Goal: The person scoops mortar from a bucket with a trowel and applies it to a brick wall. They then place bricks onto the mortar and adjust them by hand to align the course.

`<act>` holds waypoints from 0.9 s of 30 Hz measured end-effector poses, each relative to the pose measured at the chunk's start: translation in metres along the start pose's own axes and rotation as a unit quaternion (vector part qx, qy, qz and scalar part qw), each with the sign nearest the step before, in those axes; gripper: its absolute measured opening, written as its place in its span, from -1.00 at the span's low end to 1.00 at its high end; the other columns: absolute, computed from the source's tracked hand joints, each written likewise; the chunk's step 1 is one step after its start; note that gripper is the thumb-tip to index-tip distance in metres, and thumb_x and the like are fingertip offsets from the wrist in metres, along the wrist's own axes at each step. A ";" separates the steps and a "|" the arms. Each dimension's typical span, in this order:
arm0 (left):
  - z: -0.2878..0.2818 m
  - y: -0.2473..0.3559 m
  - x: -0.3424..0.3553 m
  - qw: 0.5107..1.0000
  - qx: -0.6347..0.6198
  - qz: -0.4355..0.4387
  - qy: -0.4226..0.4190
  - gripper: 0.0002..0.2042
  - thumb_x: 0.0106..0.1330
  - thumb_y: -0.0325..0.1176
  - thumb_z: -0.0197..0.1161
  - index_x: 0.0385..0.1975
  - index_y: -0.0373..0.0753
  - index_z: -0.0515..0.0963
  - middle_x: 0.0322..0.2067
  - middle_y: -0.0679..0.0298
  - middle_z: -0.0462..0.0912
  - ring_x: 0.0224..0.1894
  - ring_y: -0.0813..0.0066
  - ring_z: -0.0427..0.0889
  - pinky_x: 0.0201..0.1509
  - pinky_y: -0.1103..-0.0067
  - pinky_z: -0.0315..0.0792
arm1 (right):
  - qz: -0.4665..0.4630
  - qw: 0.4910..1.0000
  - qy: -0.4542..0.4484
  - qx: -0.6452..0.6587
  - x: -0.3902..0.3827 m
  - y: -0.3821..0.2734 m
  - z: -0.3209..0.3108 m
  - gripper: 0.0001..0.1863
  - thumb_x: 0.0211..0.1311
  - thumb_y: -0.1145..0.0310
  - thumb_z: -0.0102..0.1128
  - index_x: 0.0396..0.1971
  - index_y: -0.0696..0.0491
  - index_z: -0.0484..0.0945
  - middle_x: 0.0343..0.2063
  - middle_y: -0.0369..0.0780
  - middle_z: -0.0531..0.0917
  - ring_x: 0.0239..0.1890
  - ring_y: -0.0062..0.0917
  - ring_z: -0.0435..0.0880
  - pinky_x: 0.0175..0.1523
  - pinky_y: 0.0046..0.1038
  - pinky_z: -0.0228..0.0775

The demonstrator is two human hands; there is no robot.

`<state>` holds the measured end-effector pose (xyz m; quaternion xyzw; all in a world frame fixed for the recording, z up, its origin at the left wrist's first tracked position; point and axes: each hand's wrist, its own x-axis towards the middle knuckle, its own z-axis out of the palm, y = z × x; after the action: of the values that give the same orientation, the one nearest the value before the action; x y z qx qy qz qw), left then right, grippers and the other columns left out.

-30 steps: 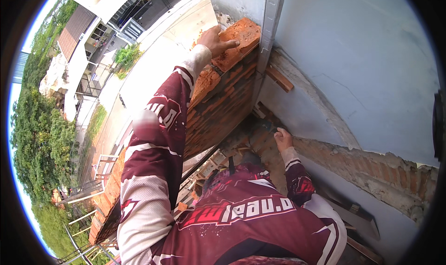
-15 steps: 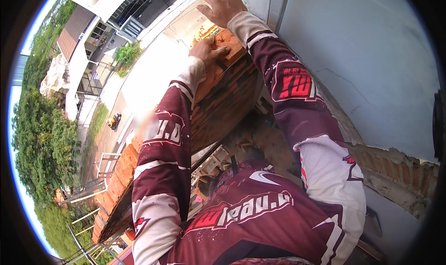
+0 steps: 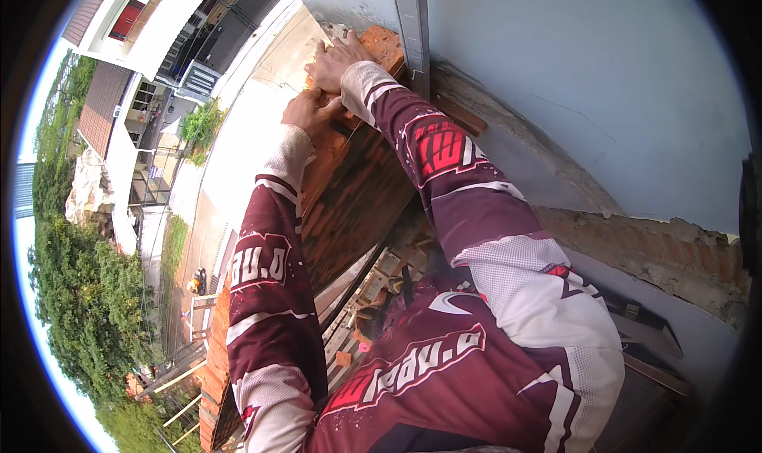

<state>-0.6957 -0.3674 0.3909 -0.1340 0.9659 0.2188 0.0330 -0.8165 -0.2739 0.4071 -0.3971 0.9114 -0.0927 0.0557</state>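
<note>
My arms reach forward to the top of a red-orange brick wall (image 3: 361,187). My left hand (image 3: 312,110) clasps a brick on the wall's top edge, thumb apart on the inner side; its fingers partly hide the brick. Just beyond it, my right hand (image 3: 340,61) lies over the top course with fingers stretched and spread, holding nothing I can see. An orange brick (image 3: 382,45) shows past the right hand, beside a grey metal upright (image 3: 410,24).
A pale blue-grey wall (image 3: 587,96) rises on the right, with rough exposed brickwork (image 3: 635,243) along its base. Timber and debris (image 3: 381,282) lie below inside the brick wall. Outside, far down on the left, run a street with a rider (image 3: 197,281), trees (image 3: 87,302) and houses.
My right hand has come down from beside the metal upright onto the bricks next to my left hand. The view has shifted, bringing more of the upright into sight.
</note>
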 end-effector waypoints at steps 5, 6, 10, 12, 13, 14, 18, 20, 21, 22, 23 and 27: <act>0.002 -0.003 0.007 0.999 0.023 0.025 -0.008 -0.46 0.23 0.14 0.30 -0.18 -0.33 0.68 -0.28 -0.02 0.75 -0.17 0.05 0.74 -0.07 0.30 0.54 | -0.023 0.997 0.042 0.060 0.002 -0.001 -0.002 -0.24 0.57 -0.08 -0.35 0.46 0.25 0.19 0.32 -0.06 0.51 0.54 -0.17 0.14 0.56 0.15 -0.36; 0.003 -0.002 0.007 0.999 0.029 0.030 -0.005 -0.47 0.24 0.11 0.31 -0.17 -0.35 0.68 -0.28 -0.02 0.74 -0.18 0.07 0.73 -0.07 0.32 0.53 | -0.003 0.999 0.036 0.013 0.001 0.000 -0.002 -0.38 0.55 0.01 -0.26 0.41 0.06 0.37 0.36 -0.11 0.48 0.51 -0.12 0.21 0.51 0.24 -0.32; -0.001 0.001 0.001 0.998 -0.016 0.056 0.032 -0.47 0.21 0.08 0.34 -0.21 -0.39 0.63 -0.31 -0.05 0.71 -0.22 0.03 0.71 -0.09 0.30 0.51 | 0.009 0.995 -0.083 -0.048 0.002 0.001 0.000 -0.40 0.51 0.05 -0.18 0.35 0.14 0.43 0.22 -0.15 0.61 0.41 -0.18 0.37 0.48 0.18 -0.21; -0.005 0.003 0.002 0.998 -0.019 0.058 0.015 -0.45 0.20 0.10 0.35 -0.23 -0.40 0.60 -0.31 -0.07 0.70 -0.22 0.00 0.71 -0.09 0.28 0.51 | 0.022 0.998 0.044 -0.030 0.002 0.004 0.002 -0.44 0.50 0.07 -0.14 0.30 0.09 0.50 0.18 -0.14 0.64 0.39 -0.21 0.40 0.48 0.15 -0.17; -0.005 0.003 0.001 0.999 -0.015 0.048 -0.003 -0.44 0.21 0.11 0.36 -0.23 -0.41 0.59 -0.31 -0.07 0.69 -0.21 0.00 0.71 -0.09 0.28 0.51 | 0.014 0.995 0.098 -0.013 0.001 0.005 0.004 -0.46 0.49 0.08 -0.13 0.28 0.06 0.54 0.16 -0.14 0.66 0.38 -0.22 0.42 0.47 0.13 -0.16; -0.006 0.004 0.000 0.999 -0.010 0.038 -0.021 -0.43 0.21 0.11 0.36 -0.22 -0.41 0.58 -0.31 -0.07 0.69 -0.21 0.01 0.71 -0.09 0.28 0.51 | -0.005 0.984 0.179 0.013 0.001 0.008 0.006 -0.50 0.48 0.09 -0.12 0.21 -0.01 0.61 0.14 -0.15 0.68 0.36 -0.23 0.45 0.50 0.09 -0.17; -0.005 0.005 0.000 0.999 -0.011 0.048 -0.007 -0.38 0.22 0.16 0.36 -0.20 -0.43 0.57 -0.32 -0.10 0.68 -0.19 0.00 0.71 -0.07 0.28 0.51 | 0.023 0.999 -0.009 -0.042 -0.003 0.015 0.007 -0.52 0.47 0.10 -0.09 0.18 -0.02 0.64 0.15 -0.20 0.68 0.36 -0.27 0.44 0.50 0.06 -0.19; -0.004 0.005 0.000 0.999 0.003 0.054 -0.006 -0.38 0.21 0.17 0.37 -0.20 -0.43 0.58 -0.32 -0.11 0.68 -0.19 0.01 0.71 -0.06 0.28 0.51 | 0.016 0.998 -0.021 -0.055 -0.005 0.017 0.005 -0.53 0.46 0.11 -0.08 0.18 -0.03 0.64 0.17 -0.20 0.67 0.37 -0.26 0.44 0.50 0.09 -0.21; -0.003 0.005 0.001 0.998 0.008 0.057 0.005 -0.38 0.21 0.17 0.37 -0.20 -0.43 0.59 -0.31 -0.11 0.68 -0.19 0.02 0.71 -0.06 0.28 0.51 | 0.011 0.997 -0.027 -0.066 -0.006 0.017 0.004 -0.53 0.46 0.12 -0.07 0.18 -0.04 0.64 0.18 -0.20 0.66 0.38 -0.26 0.43 0.50 0.11 -0.22; -0.002 0.005 0.001 0.999 0.006 0.052 -0.008 -0.38 0.21 0.18 0.37 -0.20 -0.42 0.59 -0.31 -0.11 0.69 -0.18 0.02 0.71 -0.06 0.28 0.51 | 0.015 0.998 -0.055 -0.042 -0.005 0.017 0.002 -0.55 0.44 0.14 -0.03 0.19 -0.04 0.63 0.22 -0.18 0.63 0.40 -0.22 0.40 0.51 0.16 -0.30; -0.002 0.004 0.003 0.999 0.005 0.049 -0.012 -0.38 0.21 0.18 0.37 -0.21 -0.42 0.59 -0.30 -0.11 0.69 -0.18 0.02 0.71 -0.06 0.28 0.51 | 0.022 0.998 -0.048 -0.043 -0.005 0.016 0.000 -0.54 0.44 0.14 -0.02 0.20 -0.04 0.62 0.24 -0.18 0.61 0.41 -0.22 0.40 0.51 0.17 -0.31; -0.001 0.000 0.004 0.999 0.005 0.046 -0.017 -0.43 0.25 0.17 0.35 -0.25 -0.37 0.59 -0.41 0.05 0.68 -0.30 0.19 0.67 -0.15 0.34 0.47 | 0.020 0.999 -0.029 -0.040 -0.003 0.012 -0.005 -0.47 0.40 0.04 0.03 0.27 -0.05 0.56 0.31 -0.17 0.54 0.42 -0.20 0.36 0.51 0.22 -0.34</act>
<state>-0.6996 -0.3691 0.3912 -0.0858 0.9715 0.2174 0.0398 -0.8237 -0.2627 0.4097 -0.3829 0.9203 -0.0434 0.0676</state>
